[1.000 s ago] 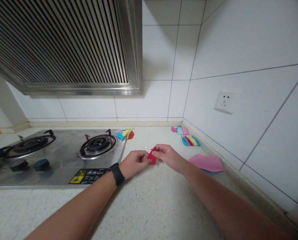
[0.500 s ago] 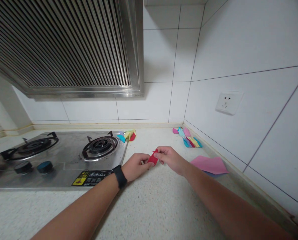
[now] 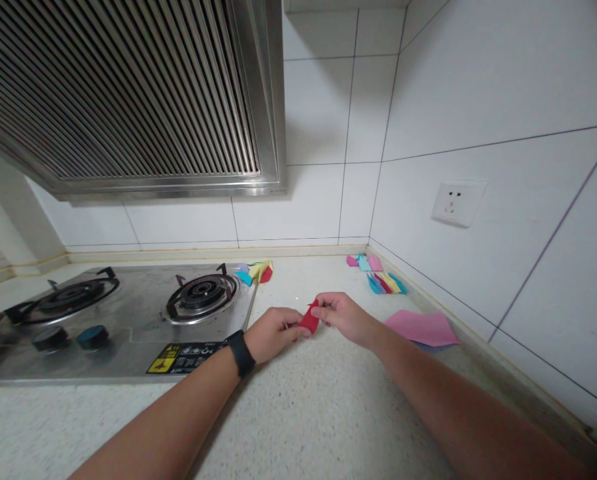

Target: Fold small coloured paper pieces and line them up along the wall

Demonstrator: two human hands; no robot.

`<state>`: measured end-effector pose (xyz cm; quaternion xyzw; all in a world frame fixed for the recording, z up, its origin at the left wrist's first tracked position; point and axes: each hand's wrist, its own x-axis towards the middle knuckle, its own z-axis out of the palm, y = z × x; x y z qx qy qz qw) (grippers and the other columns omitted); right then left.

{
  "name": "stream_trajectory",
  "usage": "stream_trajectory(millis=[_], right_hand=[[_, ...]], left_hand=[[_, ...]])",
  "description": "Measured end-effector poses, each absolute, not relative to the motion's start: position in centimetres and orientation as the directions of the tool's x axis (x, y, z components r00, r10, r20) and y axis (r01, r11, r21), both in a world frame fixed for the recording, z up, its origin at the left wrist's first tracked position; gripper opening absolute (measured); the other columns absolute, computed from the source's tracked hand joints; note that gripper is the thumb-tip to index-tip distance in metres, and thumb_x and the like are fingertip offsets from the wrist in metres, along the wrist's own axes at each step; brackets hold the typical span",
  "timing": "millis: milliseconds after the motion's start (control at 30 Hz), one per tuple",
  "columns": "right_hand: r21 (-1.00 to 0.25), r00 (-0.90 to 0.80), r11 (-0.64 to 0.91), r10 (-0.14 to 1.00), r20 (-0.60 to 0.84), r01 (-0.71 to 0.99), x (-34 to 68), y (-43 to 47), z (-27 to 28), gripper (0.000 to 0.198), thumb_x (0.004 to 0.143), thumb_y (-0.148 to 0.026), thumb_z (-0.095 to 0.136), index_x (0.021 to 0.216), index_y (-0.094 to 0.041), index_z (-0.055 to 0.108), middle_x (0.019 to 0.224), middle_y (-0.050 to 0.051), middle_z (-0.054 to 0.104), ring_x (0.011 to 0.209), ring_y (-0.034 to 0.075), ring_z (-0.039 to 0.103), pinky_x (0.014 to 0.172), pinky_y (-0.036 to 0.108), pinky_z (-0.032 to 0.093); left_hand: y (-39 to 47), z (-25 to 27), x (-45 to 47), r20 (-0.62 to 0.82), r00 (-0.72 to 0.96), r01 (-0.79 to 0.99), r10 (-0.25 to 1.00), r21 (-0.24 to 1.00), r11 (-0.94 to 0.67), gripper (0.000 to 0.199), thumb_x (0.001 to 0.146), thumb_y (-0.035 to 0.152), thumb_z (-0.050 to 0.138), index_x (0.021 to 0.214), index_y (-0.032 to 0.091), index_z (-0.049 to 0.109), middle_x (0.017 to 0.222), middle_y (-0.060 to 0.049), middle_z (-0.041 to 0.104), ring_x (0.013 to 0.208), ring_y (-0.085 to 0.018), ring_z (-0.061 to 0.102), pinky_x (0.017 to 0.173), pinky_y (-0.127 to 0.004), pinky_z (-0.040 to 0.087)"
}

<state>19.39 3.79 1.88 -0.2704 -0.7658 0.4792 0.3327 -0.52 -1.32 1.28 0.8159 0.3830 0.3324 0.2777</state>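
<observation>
A small folded piece of red paper is held just above the speckled countertop, between my two hands. My left hand, with a black watch on its wrist, pinches the paper's lower left part. At its upper right edge, the thumb and fingers of my right hand grip it. The paper looks creased, with a small point sticking up at the top. Some of my fingertips are hidden behind it.
Left stands a gas stove under a range hood. Folded coloured papers lie at the stove's right corner; more folded papers lie near the wall corner. Pink sheets rest beside my right forearm. A socket is on the wall.
The red paper has turned a little more upright between my fingers and shifted slightly right. Both hands keep their hold. The camera view has moved slightly.
</observation>
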Motion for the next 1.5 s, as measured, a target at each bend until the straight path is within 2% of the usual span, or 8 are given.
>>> stream_trajectory(millis=[367, 567, 700, 933, 1033, 1233, 1367, 1500], right_hand=[[-0.927, -0.592, 0.363, 0.768, 0.245, 0.088, 19.6, 4.2, 1.6, 0.026, 0.082, -0.041, 0.062, 0.081, -0.015, 0.062, 0.063, -0.003, 0.050, 0.056, 0.009, 0.040, 0.053, 0.024, 0.029], [-0.934, -0.574, 0.352, 0.777, 0.258, 0.058, 19.4, 4.0, 1.6, 0.027, 0.079, -0.039, 0.066, 0.093, -0.017, 0.065, 0.066, -0.002, 0.054, 0.057, 0.009, 0.043, 0.053, 0.024, 0.031], [-0.938, -0.584, 0.345, 0.764, 0.273, 0.013, 19.2, 3.8, 1.6, 0.029, 0.076, -0.037, 0.069, 0.097, -0.017, 0.064, 0.074, 0.000, 0.060, 0.060, 0.009, 0.046, 0.052, 0.023, 0.032], [-0.939, -0.613, 0.343, 0.742, 0.271, 0.001, 18.9, 3.7, 1.4, 0.036, 0.071, -0.035, 0.074, 0.102, -0.018, 0.064, 0.085, 0.003, 0.064, 0.066, 0.010, 0.051, 0.058, 0.024, 0.038], [-0.945, -0.648, 0.327, 0.719, 0.253, -0.007, 18.9, 3.5, 1.5, 0.039, 0.071, -0.033, 0.074, 0.105, -0.018, 0.063, 0.095, 0.006, 0.065, 0.072, 0.011, 0.055, 0.060, 0.024, 0.041], [-0.949, -0.634, 0.314, 0.734, 0.243, -0.001, 18.8, 3.7, 1.1, 0.034, 0.074, -0.029, 0.070, 0.105, -0.018, 0.062, 0.093, 0.006, 0.065, 0.073, 0.012, 0.056, 0.057, 0.023, 0.043], [-0.955, -0.608, 0.297, 0.758, 0.237, -0.003, 18.8, 3.9, 1.0, 0.032, 0.076, -0.030, 0.066, 0.106, -0.019, 0.061, 0.095, 0.007, 0.065, 0.075, 0.014, 0.059, 0.054, 0.023, 0.042], [-0.954, -0.598, 0.299, 0.760, 0.255, -0.026, 18.9, 4.0, 1.1, 0.033, 0.078, -0.029, 0.064, 0.108, -0.018, 0.059, 0.104, 0.010, 0.065, 0.077, 0.015, 0.061, 0.055, 0.024, 0.043]], left_hand=[[-1.1, 1.0, -0.3, 0.311, 0.393, 0.508, 0.865, 0.711, -0.486, 0.030, 0.088, 0.040, 0.050, 0.083, 0.014, 0.065, 0.069, -0.001, 0.059, 0.061, -0.011, 0.048, 0.056, -0.021, 0.034], [-0.5, 0.6, -0.6, 0.318, 0.293, 0.417, 0.902, 0.807, -0.419, 0.033, 0.091, 0.043, 0.044, 0.091, 0.015, 0.061, 0.074, -0.001, 0.059, 0.064, -0.011, 0.053, 0.058, -0.021, 0.039], [-0.3, 0.3, -0.8, 0.328, 0.233, 0.366, 0.916, 0.843, -0.395, 0.031, 0.090, 0.045, 0.047, 0.095, 0.016, 0.057, 0.078, -0.002, 0.058, 0.065, -0.011, 0.054, 0.054, -0.020, 0.039], [0.1, -0.2, -0.8, 0.326, 0.175, 0.283, 0.929, 0.887, -0.365, 0.040, 0.086, 0.042, 0.055, 0.118, 0.021, 0.043, 0.083, 0.000, 0.056, 0.061, -0.009, 0.054, 0.048, -0.017, 0.039], [0.2, -0.3, -0.8, 0.304, 0.167, 0.249, 0.938, 0.907, -0.338, 0.039, 0.084, 0.042, 0.057, 0.114, 0.022, 0.042, 0.088, -0.001, 0.056, 0.061, -0.009, 0.054, 0.044, -0.015, 0.037], [-0.1, 0.1, -0.7, 0.294, 0.266, 0.235, 0.918, 0.904, -0.358, 0.020, 0.085, 0.034, 0.052, 0.094, 0.015, 0.053, 0.080, -0.002, 0.056, 0.063, -0.010, 0.054, 0.046, -0.016, 0.041], [-0.2, 0.3, -0.7, 0.298, 0.284, 0.231, 0.911, 0.901, -0.367, 0.023, 0.085, 0.031, 0.050, 0.099, 0.014, 0.057, 0.082, -0.004, 0.059, 0.065, -0.012, 0.055, 0.048, -0.018, 0.043], [-0.1, 0.2, -0.8, 0.320, 0.265, 0.296, 0.910, 0.871, -0.392, 0.031, 0.080, 0.031, 0.060, 0.105, 0.013, 0.060, 0.084, -0.005, 0.061, 0.066, -0.011, 0.053, 0.052, -0.019, 0.043]])
